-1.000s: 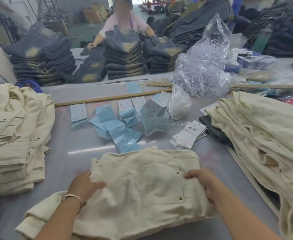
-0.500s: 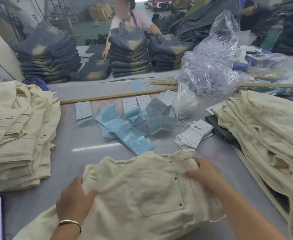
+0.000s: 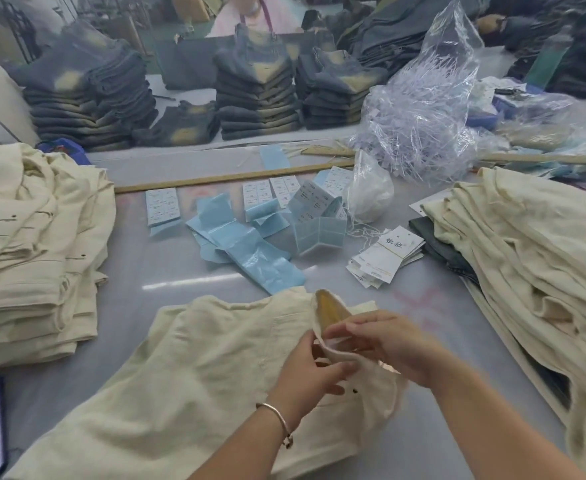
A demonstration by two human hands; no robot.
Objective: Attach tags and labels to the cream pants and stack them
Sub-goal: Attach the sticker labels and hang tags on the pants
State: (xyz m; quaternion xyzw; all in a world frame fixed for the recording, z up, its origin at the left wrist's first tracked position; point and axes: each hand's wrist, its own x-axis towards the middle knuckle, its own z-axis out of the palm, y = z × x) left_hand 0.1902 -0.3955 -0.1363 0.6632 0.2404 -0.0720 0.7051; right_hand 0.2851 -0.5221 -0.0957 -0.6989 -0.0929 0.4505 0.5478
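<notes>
A moment ago both hands lay flat at the sides of the cream pants [image 3: 215,358]; now they have met at the waistband, at about four o'clock of the garment, and turned it back so its yellowish inner lining shows. The left hand [image 3: 314,370] pinches the folded edge from below, and the right hand [image 3: 385,341] curls over it from two o'clock. Smoothing seems over; the waist looks ready for a hang tag [image 3: 387,256], with that pile waiting at one o'clock, well apart

Cream pants [image 3: 198,358] with a yellow inner waistband [image 3: 331,311], pale blue label sheets [image 3: 250,251], white hang tags [image 3: 385,258].
</notes>
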